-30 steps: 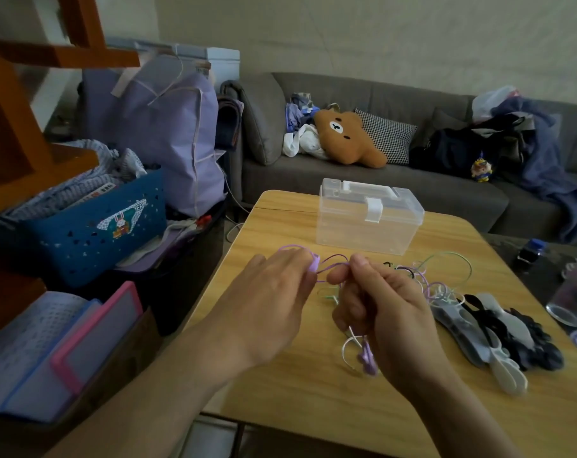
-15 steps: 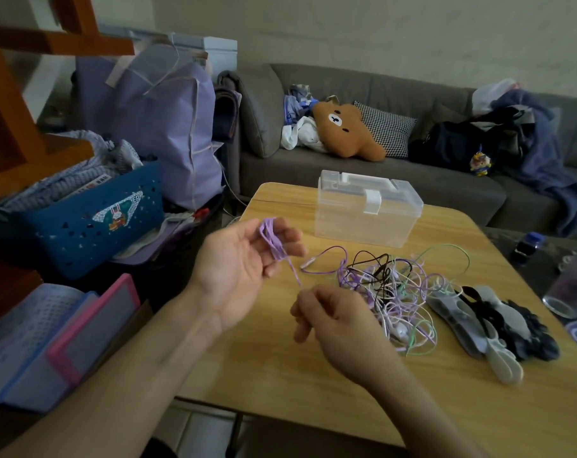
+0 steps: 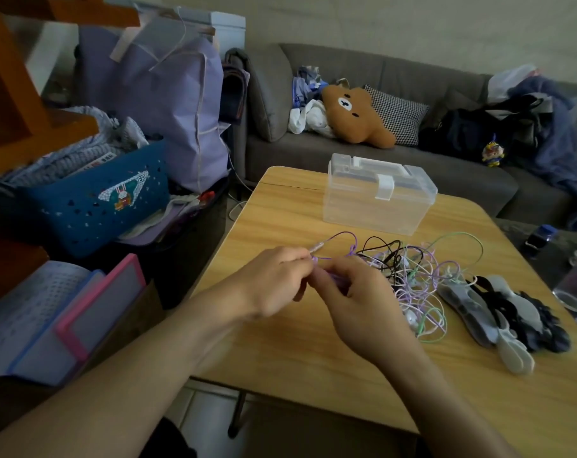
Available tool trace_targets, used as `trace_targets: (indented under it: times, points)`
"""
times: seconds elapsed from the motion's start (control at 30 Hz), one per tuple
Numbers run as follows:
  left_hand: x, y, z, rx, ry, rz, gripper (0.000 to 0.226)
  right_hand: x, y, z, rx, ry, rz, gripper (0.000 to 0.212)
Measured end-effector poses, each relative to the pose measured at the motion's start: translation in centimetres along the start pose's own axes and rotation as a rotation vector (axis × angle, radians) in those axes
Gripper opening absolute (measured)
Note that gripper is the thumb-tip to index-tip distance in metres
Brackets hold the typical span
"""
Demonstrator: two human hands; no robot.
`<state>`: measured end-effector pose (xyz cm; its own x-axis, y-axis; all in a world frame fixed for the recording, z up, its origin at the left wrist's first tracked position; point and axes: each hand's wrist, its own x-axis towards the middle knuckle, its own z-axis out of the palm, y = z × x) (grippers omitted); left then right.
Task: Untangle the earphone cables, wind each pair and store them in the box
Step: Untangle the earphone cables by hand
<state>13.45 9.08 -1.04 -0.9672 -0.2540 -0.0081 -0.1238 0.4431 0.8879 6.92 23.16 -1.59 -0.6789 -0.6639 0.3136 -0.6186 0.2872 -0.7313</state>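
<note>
Knots could be tightened in the tangle (image 3: pixel 419 279) right of the hands if the purple cable (image 3: pixel 338 249), pinched by left hand (image 3: pixel 274 282) and right hand (image 3: pixel 356 299) near the closed box (image 3: pixel 379 196), is pulled hard.

left hand (image 3: pixel 270 285) + right hand (image 3: pixel 356 302): pinch purple cable (image 3: pixel 340 239) | tangle (image 3: pixel 419 276) on table (image 3: pixel 280 209) | box (image 3: pixel 379 196) closed
</note>
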Motion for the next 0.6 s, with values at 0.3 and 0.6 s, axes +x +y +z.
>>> trace_targets:
  times: [0.3,0.6]
  points:
    - [0.1,0.0,-0.5,0.16,-0.05,-0.129,0.062,-0.4,-0.2,0.8,0.186,-0.093,0.121,0.022]
    - [-0.5,0.9,-1.0,-0.071,0.019,-0.082,0.042,0.0,0.6,0.0,0.479,-0.193,0.179,0.022]
